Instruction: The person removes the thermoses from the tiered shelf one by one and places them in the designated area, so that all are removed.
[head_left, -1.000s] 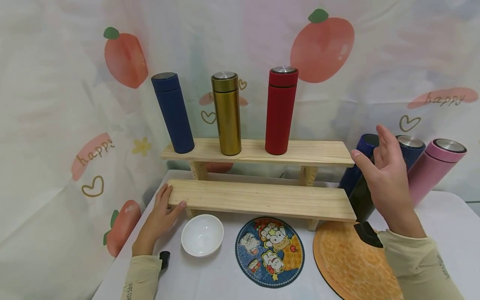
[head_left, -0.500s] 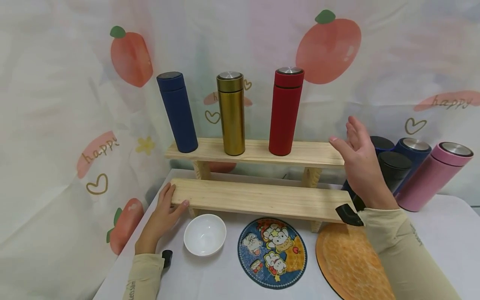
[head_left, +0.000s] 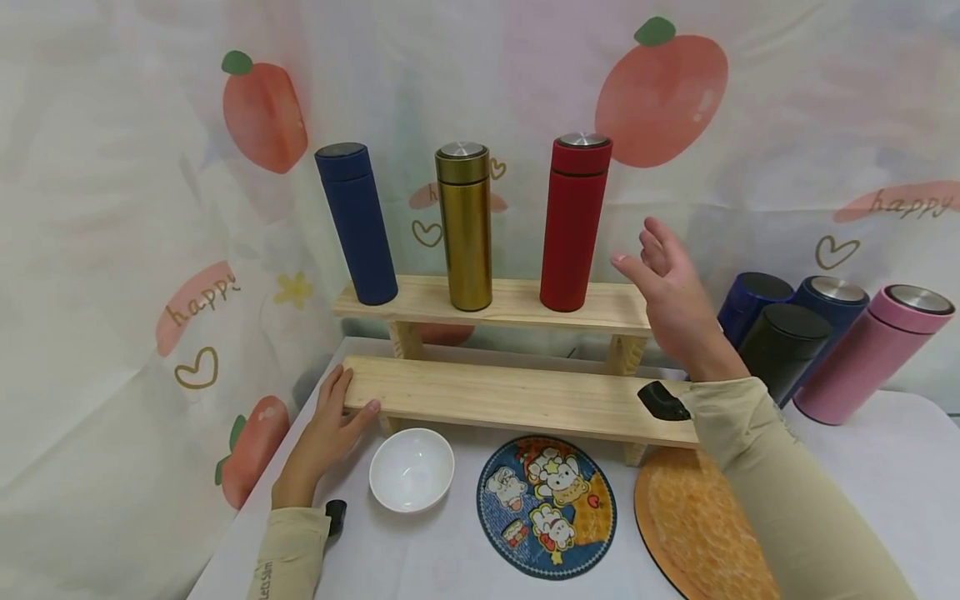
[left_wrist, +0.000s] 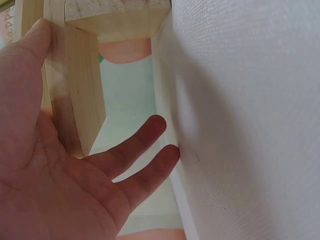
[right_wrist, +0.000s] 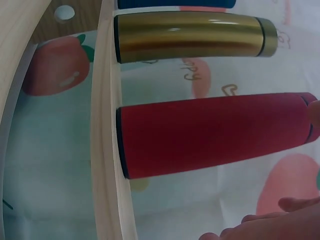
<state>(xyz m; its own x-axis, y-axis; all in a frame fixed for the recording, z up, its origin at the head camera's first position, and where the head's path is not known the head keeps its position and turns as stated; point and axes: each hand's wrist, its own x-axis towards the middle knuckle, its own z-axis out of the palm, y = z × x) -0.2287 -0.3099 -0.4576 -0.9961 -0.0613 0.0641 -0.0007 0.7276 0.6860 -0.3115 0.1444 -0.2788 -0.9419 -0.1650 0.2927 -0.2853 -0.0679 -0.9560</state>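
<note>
Red flask (head_left: 573, 223) is standing upright on the top shelf (head_left: 517, 302); rigid, smooth, likely slippery, best gripped mid-body. Right hand (head_left: 671, 293) is hovering open just beside it, while left hand (head_left: 330, 427) is resting flat-fingered on the lower shelf (head_left: 510, 398).

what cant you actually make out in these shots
- Head view: the right hand covers the right end of the upper shelf.
- Head view: the black bottle hides the lower parts of the two blue bottles behind it.
- Head view: the orange mat is cut off by the bottom edge and the sleeve.
- Left wrist view: the left hand fills the frame; its fingertips are out of sight.
</note>
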